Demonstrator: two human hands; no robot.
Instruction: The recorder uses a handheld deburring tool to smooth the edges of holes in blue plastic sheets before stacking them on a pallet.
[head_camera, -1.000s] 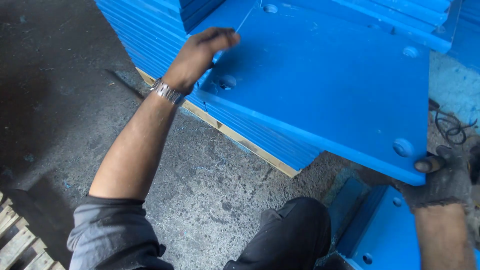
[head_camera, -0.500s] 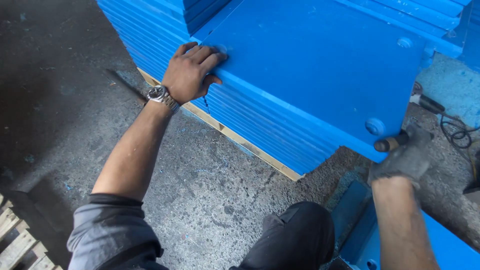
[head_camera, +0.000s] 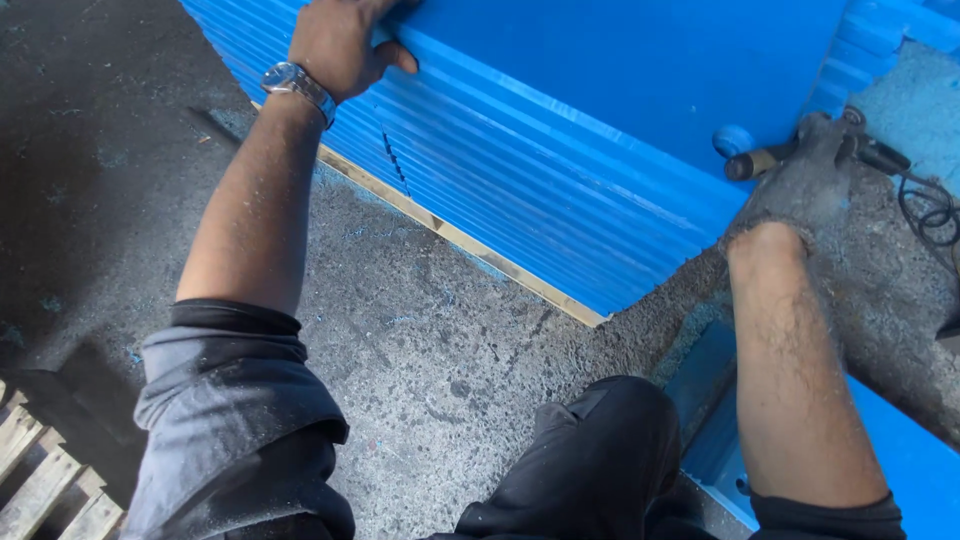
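The top blue panel lies flat on a tall stack of blue panels, which rests on a pale wooden strip on the concrete floor. The left hand lies over the panel's near edge, fingers on top and thumb hooked down the face of the stack, a loose grip rather than a closed one. The right hand, in a dusty grey glove, is wrapped around a dark cylindrical tool at the panel's corner, just beside a round raised boss.

Judging from this, the main risk is the top sheet sliding or tipping off the stack if it is drawn toward the person, since one knee sits just below the overhang. The left thumb could be pinched between layers if the sheet drops. The black cable coiled close to the right hand could snag the tool.

The left fingertips run out of the frame at the top, so how far they reach across the panel is unclear. The tool's working end is hidden by the glove; it is probably a powered hand tool, though that is hard to confirm. Another blue piece lies on the floor behind the right forearm, mostly covered. A wooden pallet is cut off at the lower left.
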